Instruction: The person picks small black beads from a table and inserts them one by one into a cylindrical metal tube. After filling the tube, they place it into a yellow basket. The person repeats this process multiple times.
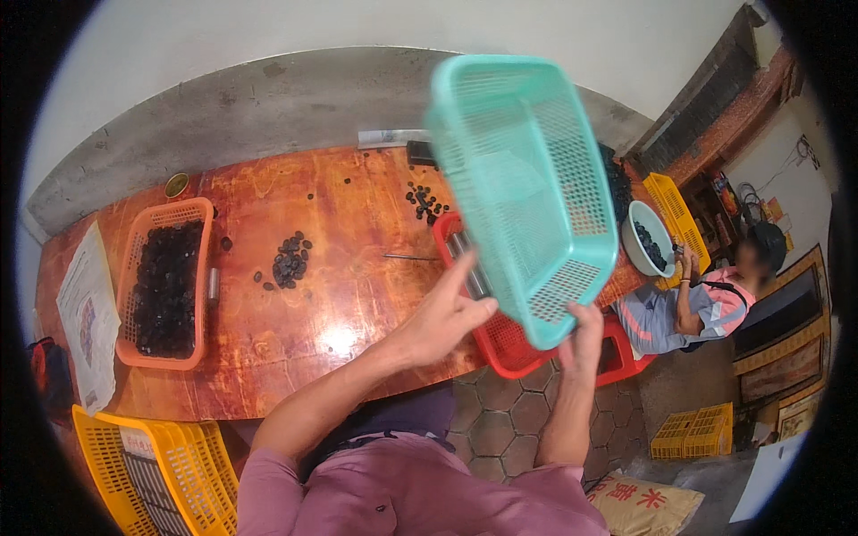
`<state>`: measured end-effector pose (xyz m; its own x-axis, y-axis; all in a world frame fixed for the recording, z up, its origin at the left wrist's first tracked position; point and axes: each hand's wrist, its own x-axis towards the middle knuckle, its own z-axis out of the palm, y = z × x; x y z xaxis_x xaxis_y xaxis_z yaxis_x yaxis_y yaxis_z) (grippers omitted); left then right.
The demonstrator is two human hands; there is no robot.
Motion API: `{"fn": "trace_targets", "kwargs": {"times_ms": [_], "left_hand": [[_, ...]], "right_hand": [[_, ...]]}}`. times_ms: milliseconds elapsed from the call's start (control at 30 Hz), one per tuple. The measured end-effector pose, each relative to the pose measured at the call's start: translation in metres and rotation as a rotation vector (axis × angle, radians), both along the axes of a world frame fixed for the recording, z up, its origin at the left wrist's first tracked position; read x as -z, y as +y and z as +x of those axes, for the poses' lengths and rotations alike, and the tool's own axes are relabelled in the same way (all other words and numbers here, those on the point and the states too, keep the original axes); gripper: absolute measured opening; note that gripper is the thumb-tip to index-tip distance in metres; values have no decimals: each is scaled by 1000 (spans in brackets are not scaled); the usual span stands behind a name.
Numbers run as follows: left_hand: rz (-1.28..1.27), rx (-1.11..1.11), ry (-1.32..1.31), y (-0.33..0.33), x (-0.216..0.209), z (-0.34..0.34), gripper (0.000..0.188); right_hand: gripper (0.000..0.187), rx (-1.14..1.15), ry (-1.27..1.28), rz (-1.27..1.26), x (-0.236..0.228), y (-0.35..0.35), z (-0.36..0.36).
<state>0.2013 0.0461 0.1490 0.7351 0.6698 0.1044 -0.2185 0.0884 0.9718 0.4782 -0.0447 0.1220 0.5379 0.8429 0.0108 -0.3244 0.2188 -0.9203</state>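
Head view: green basket point(520, 192) hangs tilted above the table's right part, left hand point(444, 320) clamped on its left side, right hand point(584, 334) on its near end. It partly hides a red basket point(511, 347). Left: orange basket point(161, 363) of dark pieces; loose pile point(289, 262) between. Right: bowl point(632, 248), co-worker point(681, 313). Glossy wooden table point(357, 237), grey-white wall point(349, 89), tiled floor point(514, 418).
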Motion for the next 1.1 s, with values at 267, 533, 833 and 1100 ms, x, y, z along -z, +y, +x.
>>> {"fn": "trace_targets", "kwargs": {"times_ms": [267,533,833,1100], "left_hand": [[285,-214,222,-9,88,-64,47],[133,-440,351,-14,143,-128,37],[151,-495,332,-22,146,-121,33],[192,-569,427,-38,148,-125,28]], "right_hand": [[27,362,-209,-228,14,-56,217],[37,496,-147,-347,74,-81,257],[30,488,-44,-385,120,-3,330],[37,769,-856,-358,60,27,208]]}}
